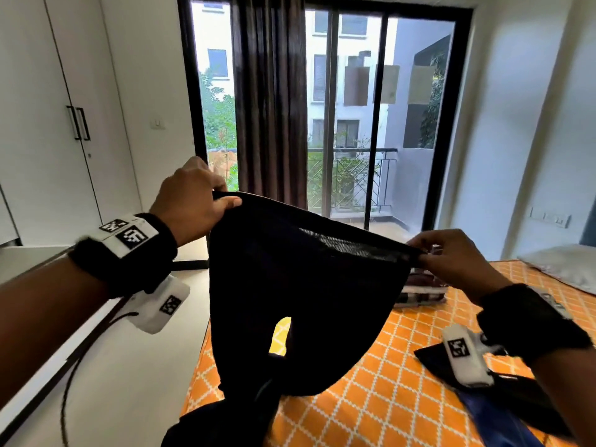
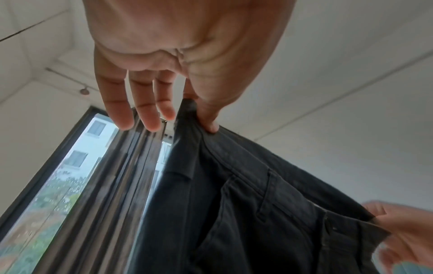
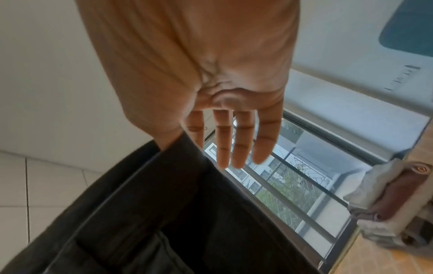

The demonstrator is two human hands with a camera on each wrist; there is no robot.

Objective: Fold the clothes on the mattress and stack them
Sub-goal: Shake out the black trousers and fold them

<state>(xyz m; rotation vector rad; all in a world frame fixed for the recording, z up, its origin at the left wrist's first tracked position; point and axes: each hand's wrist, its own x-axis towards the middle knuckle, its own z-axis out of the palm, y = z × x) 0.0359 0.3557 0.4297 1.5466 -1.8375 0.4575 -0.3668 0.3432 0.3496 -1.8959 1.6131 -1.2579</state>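
A pair of black trousers [image 1: 300, 301] hangs in the air above the orange patterned mattress [image 1: 403, 366]. My left hand [image 1: 193, 201] pinches one end of the waistband between thumb and forefinger, its other fingers straight. My right hand [image 1: 451, 256] pinches the other end, lower and to the right. The left wrist view shows the trousers [image 2: 246, 204] with belt loops and a pocket, and my left hand [image 2: 194, 103] pinching them. In the right wrist view, my right hand [image 3: 178, 137] pinches the trousers [image 3: 175, 213]. A folded stack of checked clothes [image 1: 422, 293] lies on the mattress behind.
More dark and blue clothes [image 1: 503, 401] lie on the mattress at the lower right. A pillow [image 1: 561, 266] rests at the far right. White wardrobe doors [image 1: 48, 124] stand at left. A curtain [image 1: 271, 98] and glass balcony door [image 1: 354, 117] are ahead.
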